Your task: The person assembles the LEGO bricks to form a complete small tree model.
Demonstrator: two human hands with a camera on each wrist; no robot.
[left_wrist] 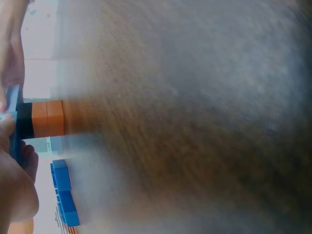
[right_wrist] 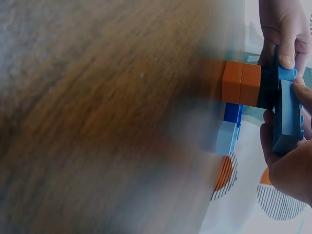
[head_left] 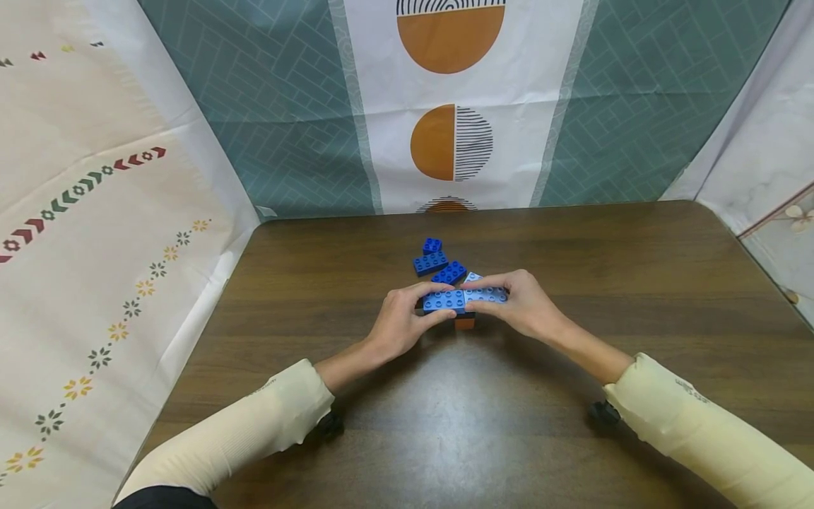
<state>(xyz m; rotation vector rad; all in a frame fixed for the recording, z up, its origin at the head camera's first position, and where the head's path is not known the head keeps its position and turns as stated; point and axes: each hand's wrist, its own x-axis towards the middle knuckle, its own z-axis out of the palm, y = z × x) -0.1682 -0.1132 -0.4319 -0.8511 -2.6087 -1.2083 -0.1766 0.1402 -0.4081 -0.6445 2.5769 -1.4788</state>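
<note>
A small tower of two stacked orange bricks point(left_wrist: 48, 118) with a black layer point(left_wrist: 25, 121) on top stands on the table. Across its top lie two bricks end to end, each overhanging one side. My left hand point(head_left: 399, 319) pinches the medium-blue brick point(head_left: 443, 300) between thumb at the near side and fingers at the far side. The light-blue brick point(right_wrist: 291, 109) on the right is gripped the same way by my right hand point(head_left: 529, 305). Both hands' fingertips come close together where the two bricks meet.
Behind the tower lie loose bricks: a small dark-blue one point(head_left: 432, 245), a longer blue one point(head_left: 430, 264), another dark-blue one point(head_left: 449, 273) and a light-blue one point(right_wrist: 225, 137). The wooden table point(head_left: 305, 283) ends at a patterned cloth point(head_left: 299, 106) at the back.
</note>
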